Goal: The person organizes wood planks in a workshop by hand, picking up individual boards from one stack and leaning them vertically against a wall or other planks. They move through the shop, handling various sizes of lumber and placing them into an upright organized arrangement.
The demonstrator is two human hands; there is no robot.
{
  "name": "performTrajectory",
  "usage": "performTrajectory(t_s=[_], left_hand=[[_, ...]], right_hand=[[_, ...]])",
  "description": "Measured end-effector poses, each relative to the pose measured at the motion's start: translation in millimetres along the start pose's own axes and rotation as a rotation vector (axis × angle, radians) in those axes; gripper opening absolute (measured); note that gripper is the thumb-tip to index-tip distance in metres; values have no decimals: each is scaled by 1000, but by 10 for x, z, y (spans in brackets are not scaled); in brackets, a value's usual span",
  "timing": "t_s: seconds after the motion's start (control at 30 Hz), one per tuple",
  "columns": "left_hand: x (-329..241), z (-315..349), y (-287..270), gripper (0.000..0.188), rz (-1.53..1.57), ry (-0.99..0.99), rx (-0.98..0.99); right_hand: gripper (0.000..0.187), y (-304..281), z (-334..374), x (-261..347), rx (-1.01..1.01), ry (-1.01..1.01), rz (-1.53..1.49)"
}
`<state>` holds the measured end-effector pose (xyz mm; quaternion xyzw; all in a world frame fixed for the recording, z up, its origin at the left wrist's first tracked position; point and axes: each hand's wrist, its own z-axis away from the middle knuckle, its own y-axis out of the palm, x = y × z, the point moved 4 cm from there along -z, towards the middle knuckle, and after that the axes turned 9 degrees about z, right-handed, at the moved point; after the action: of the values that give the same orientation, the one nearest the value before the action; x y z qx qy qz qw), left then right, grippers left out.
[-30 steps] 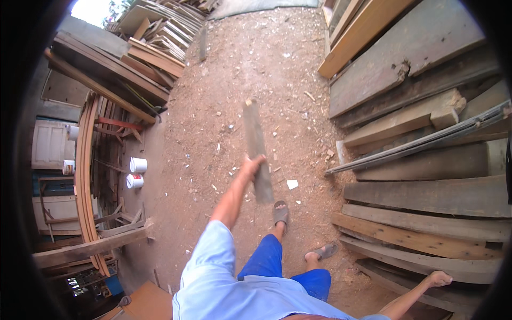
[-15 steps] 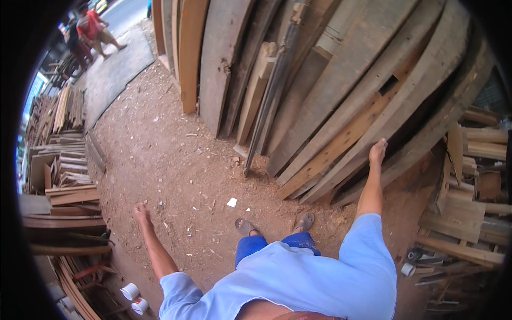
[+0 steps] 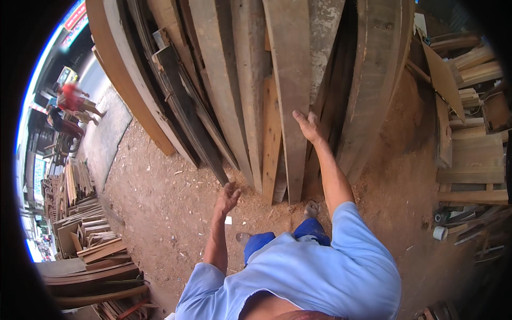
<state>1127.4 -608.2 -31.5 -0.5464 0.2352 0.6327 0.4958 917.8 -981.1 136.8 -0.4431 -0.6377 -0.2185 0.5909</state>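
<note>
Grey-brown wood rises ahead of our fingers: a tall plank (image 3: 288,69) leans among a row of boards, and our right hand (image 3: 308,127) is at its right edge. Some of those fingers lie on the plank's front face; the rest are partly hidden, so we cannot tell how tightly they close on it. Our left hand (image 3: 228,197) is in the air, its fingers loosely bent and apart, with nothing in them. Just beyond their tips we see the foot of a dark board (image 3: 191,114), though we cannot tell whether they touch it. To the right of our right fingers stands a wide board (image 3: 373,80); to their left, a narrower orange-brown board (image 3: 271,138). On our side of the left fingers, beside the wrist, a white scrap (image 3: 228,220) lies on the dirt floor (image 3: 160,197). Well to their left, we have stacked lumber (image 3: 98,234).
</note>
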Motion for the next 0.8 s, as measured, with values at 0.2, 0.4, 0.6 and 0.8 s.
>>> performTrajectory(t_s=[0.2, 0.4, 0.6, 0.8], left_hand=[[-2599, -759, 450, 68, 190, 374, -275], [-3705, -1062, 694, 93, 364, 614, -220], [-3385, -754, 572, 86, 869, 593, -165], [-3490, -355, 443, 83, 775, 662, -272]], right_hand=[[77, -38, 95, -254, 46, 49, 112], [50, -39, 690, 423, 165, -11, 189], [38, -597, 233, 26, 213, 98, -342], [74, -1174, -1223, -27, -253, -68, 311]])
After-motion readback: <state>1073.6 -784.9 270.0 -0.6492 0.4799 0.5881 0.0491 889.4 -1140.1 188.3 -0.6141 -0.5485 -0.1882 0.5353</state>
